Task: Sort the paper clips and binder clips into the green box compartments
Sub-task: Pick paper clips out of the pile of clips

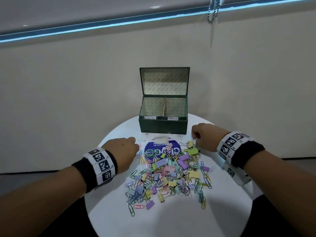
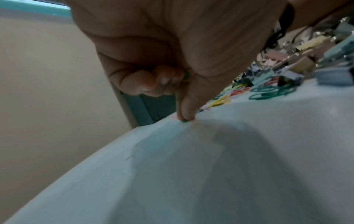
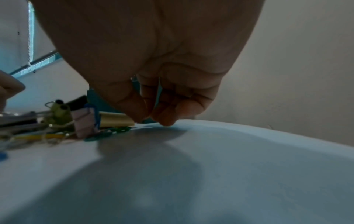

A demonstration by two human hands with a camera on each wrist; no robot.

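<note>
The green box [image 1: 163, 126] stands open at the table's far side, with a divider and two labelled compartments that look empty. In front of it lies a pile of pastel binder clips and coloured paper clips [image 1: 171, 170]. At the pile's left edge, my left hand [image 1: 135, 143] pinches a green paper clip [image 2: 184, 121] against the table with thumb and forefinger. Its other fingers curl round another green clip [image 2: 186, 74]. My right hand [image 1: 195, 138] has its curled fingertips [image 3: 166, 119] on the table beside a yellow binder clip [image 3: 114, 121]. A small silvery piece shows among them.
The round white table [image 1: 171, 219] ends close to both wrists and drops off to a dark floor. A blue round sticker [image 1: 162, 148] lies between the hands, partly under the clips. A wall stands right behind the box, with a beaded cord [image 1: 212, 11] hanging at upper right.
</note>
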